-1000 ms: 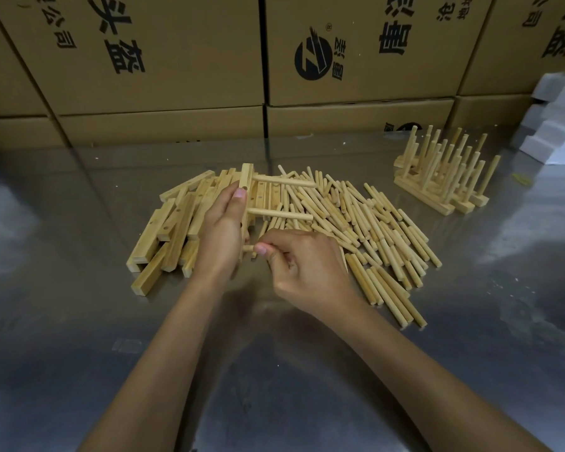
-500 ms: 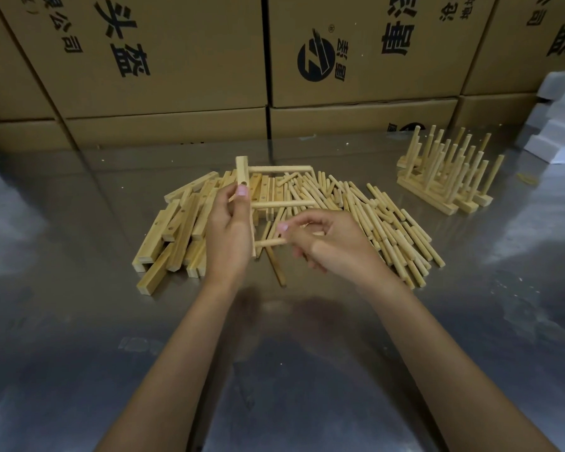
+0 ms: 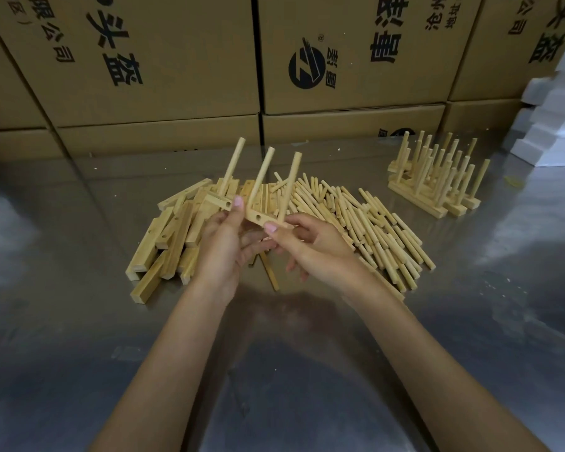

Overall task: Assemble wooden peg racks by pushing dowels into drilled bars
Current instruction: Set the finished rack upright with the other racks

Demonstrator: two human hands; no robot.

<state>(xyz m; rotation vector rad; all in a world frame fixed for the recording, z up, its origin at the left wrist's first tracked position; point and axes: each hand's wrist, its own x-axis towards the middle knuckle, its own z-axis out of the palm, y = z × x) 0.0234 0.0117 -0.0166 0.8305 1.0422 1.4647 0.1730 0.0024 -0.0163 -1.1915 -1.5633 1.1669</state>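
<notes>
Bar [image 3: 254, 214] with three dowels up | left hand [image 3: 224, 243] and right hand [image 3: 310, 243] both pinch it | steady it level, press each dowel [image 3: 289, 187] fully home

pale yellow wood dowels [image 3: 356, 220] and bars [image 3: 173, 236] lay on a grey steel worktop [image 3: 79, 321]; behind them brown cartons [image 3: 177, 60] bore black print.

A shiny metal table [image 3: 470, 321] bears drilled bars [image 3: 163, 243], loose dowels [image 3: 366, 223] and finished racks [image 3: 434, 184].
</notes>
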